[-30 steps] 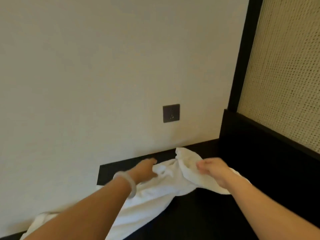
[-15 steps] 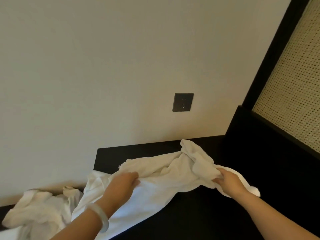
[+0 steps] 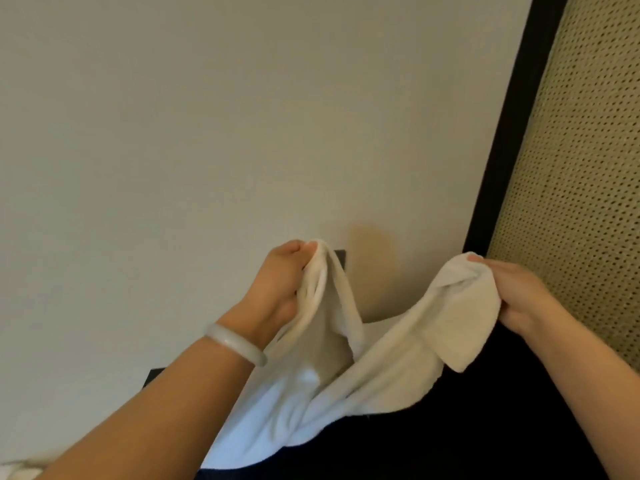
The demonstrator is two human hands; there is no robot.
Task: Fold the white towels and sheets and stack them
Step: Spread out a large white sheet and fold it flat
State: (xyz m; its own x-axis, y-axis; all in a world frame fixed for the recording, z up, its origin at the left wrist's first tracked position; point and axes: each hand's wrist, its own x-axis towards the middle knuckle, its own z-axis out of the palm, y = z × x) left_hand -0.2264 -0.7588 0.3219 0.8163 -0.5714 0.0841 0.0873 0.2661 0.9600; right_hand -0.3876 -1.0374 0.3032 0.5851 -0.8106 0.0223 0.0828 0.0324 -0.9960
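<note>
A white towel (image 3: pixel 388 368) hangs in the air between my two hands, in front of the cream wall. My left hand (image 3: pixel 280 282) grips one bunched end of it, raised at centre frame, with a pale bangle on the wrist. Further right, my right hand (image 3: pixel 519 296) grips the other end at about the same height. The towel sags in a loose V between the hands and trails down to the lower left over the dark surface (image 3: pixel 467 445). More white cloth (image 3: pixel 17 471) shows at the bottom left corner.
A dark wall socket plate (image 3: pixel 341 257) is mostly hidden behind the towel. A black frame (image 3: pixel 502 168) and a woven cane panel (image 3: pixel 581 185) rise on the right. The cream wall fills the rest of the view.
Both hands have lifted the towel up off the dark surface and moved apart, stretching it between them. The view has tilted and moved closer to the wall.
</note>
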